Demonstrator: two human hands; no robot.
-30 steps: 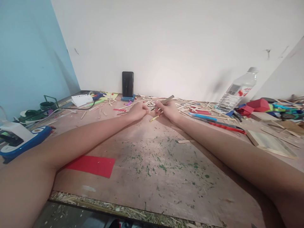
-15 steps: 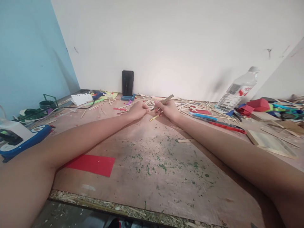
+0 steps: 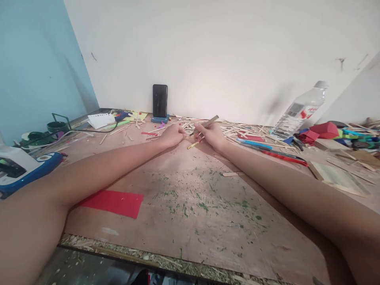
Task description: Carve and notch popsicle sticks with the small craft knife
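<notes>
My right hand (image 3: pixel 212 133) is closed around a slim grey-brown tool (image 3: pixel 212 120), held like a pen, its upper end slanting up to the right. The tool's lower tip comes down between the two hands, too small to make out. Close by on the left, my left hand (image 3: pixel 172 134) has its fingers curled down at the tabletop; whatever they pinch is hidden. A short yellow strip with dark marks (image 3: pixel 192 145) shows just below my right fingers. Behind both hands lies a heap of thin wooden craft sticks (image 3: pixel 237 129).
A phone (image 3: pixel 160 101) stands upright in a blue stand at the wall. Red card (image 3: pixel 118 204) lies by my left forearm. On the right are a leaning plastic bottle (image 3: pixel 303 111), blue and red cutters (image 3: pixel 254 144) and a wooden block (image 3: pixel 338 178). A blue-white device (image 3: pixel 32 170) sits left.
The view has shifted slightly. Both hands stay in nearly the same place, and the slim tool in my right hand has tilted a little lower to the right.
</notes>
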